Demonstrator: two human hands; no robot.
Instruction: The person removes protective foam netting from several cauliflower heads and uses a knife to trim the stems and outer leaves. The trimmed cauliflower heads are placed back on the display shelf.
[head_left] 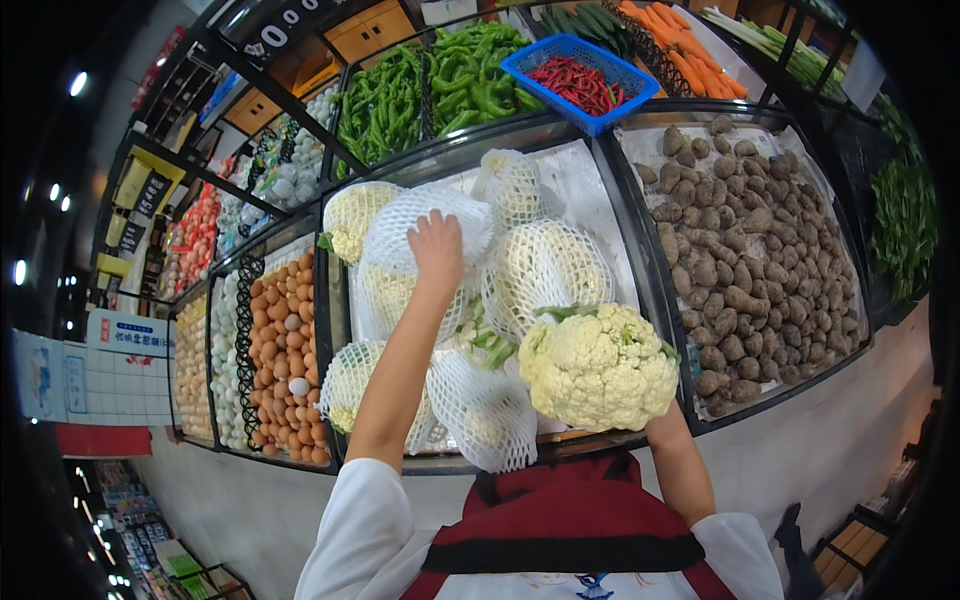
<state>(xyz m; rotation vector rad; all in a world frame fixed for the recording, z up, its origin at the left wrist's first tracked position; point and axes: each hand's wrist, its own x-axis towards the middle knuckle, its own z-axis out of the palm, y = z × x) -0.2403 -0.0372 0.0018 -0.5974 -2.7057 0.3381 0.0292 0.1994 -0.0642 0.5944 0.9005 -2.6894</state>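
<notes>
My left hand (437, 247) reaches into a produce bin and rests on top of a cauliflower wrapped in white foam netting (395, 225). Several more netted cauliflowers (545, 265) lie around it in the same bin. My right hand is hidden beneath a bare, unwrapped cauliflower (598, 365), which it holds up from below near the bin's front edge; only the forearm (680, 465) shows. The bare head is white with a few green leaves at the top.
A bin of brown tubers (745, 250) lies to the right, eggs (285, 360) to the left. Behind are green peppers (440, 85), a blue basket of red chillies (580, 80) and carrots (690, 50). Black dividers (635, 230) separate the bins.
</notes>
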